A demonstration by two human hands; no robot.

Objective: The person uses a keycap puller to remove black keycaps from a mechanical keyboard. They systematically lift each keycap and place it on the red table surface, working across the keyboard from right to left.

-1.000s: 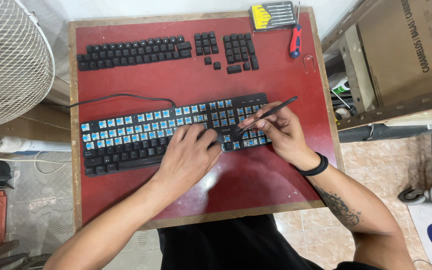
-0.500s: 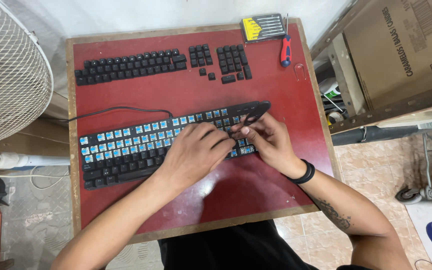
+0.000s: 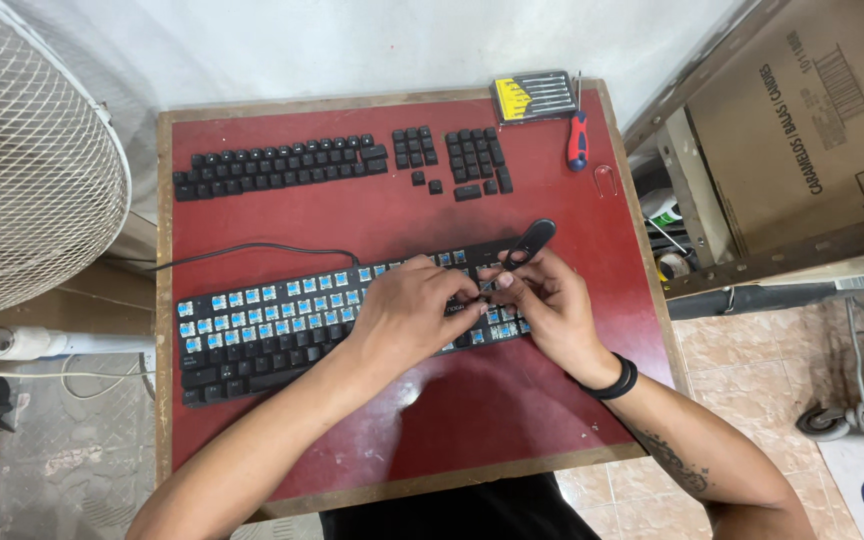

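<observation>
On the red tabletop, my left hand has joined my right hand; both now pinch the black keycap puller over the stripped keyboard.

This looks like a small home repair workshop. A worn red table carries a screwdriver set and loose keycaps beyond the fingers, with 1 fan and a cardboard box nearby.
</observation>
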